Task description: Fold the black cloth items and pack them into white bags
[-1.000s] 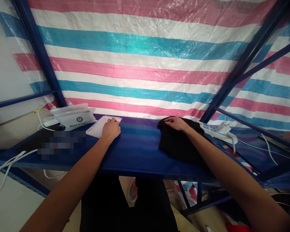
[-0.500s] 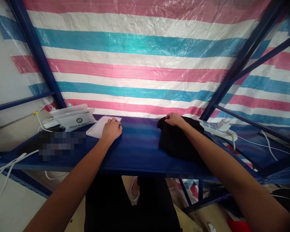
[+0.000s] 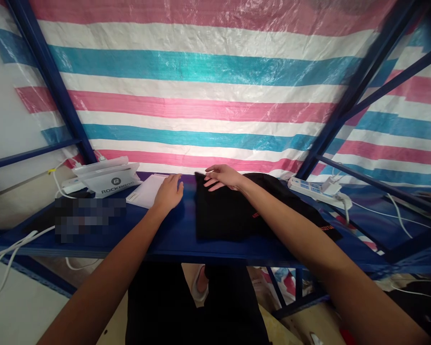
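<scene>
while our right hand (image 3: pixel 223 177) is loosely spread over the black cloth (image 3: pixel 222 218), we see nothing pinched. our left hand (image 3: pixel 168 193), slackly bent and empty, has the white packet (image 3: pixel 145 190) at its left.

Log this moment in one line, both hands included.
left hand: at right edge of white packet; right hand: fingers apart, over black cloth; cloth: on blue table, orange lettering showing; lettered bag: left of packet

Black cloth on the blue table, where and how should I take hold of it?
Probably pinch the black cloth by its near left corner, coming from the left: that corner lies flat and uncovered on the blue table, while the right hand is by the far one.
</scene>
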The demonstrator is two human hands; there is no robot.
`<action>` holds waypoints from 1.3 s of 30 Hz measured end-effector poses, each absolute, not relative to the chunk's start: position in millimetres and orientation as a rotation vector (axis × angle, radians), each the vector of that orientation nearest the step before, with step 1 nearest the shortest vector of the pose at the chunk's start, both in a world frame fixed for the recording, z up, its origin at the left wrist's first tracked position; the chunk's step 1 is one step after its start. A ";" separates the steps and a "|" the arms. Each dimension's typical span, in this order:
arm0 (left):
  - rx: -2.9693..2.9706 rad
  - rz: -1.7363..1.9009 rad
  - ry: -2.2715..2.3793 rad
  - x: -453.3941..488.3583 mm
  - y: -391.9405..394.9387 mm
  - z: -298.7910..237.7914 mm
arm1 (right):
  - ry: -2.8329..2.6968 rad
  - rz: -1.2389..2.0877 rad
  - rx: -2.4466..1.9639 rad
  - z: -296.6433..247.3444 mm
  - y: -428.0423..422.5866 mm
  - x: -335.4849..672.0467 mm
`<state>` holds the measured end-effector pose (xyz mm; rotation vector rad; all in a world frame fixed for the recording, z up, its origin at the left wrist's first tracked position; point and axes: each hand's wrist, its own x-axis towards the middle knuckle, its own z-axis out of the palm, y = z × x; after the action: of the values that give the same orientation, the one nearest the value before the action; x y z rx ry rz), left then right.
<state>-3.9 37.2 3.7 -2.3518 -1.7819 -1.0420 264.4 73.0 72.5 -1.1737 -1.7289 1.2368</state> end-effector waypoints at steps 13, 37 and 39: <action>-2.947 -0.739 -0.904 176.2 -50.6 30.2 | -2.163 0.222 -1.997 50.4 121.7 337.2; -2.324 -1.734 -1.940 35.9 -117.2 2.0 | -2.426 -0.023 -1.602 102.2 83.5 207.1; -2.309 -1.446 -2.010 17.5 -112.4 -9.8 | -2.432 0.101 -1.664 86.6 89.3 183.9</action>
<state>17.5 -112.4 -9.8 -2.3086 -2.0100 -1.4464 183.9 89.3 86.6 -1.6642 -2.4316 0.1010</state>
